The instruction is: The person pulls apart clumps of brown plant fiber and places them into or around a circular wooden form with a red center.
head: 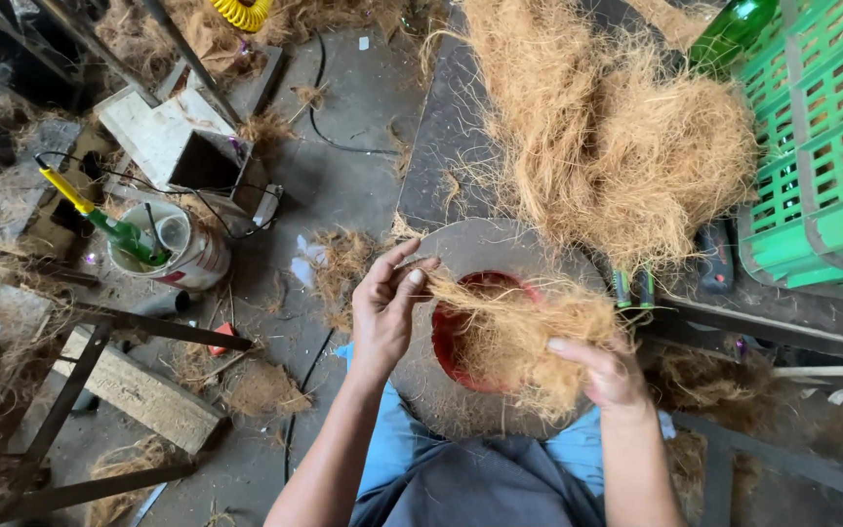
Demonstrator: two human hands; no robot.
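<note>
The left hand (382, 312) pinched a thin strand of the coir fibre bundle (514, 327) over the red bowl (456, 342); the right hand (609, 371) was clamped on its bulk (grip firm); judging by this, drawing evenly would have kept the strand uniform.

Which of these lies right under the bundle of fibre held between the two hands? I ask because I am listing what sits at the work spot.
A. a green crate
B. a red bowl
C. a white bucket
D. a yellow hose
B: the red bowl shows directly below the fibre bundle that the left hand and right hand hold.
</note>
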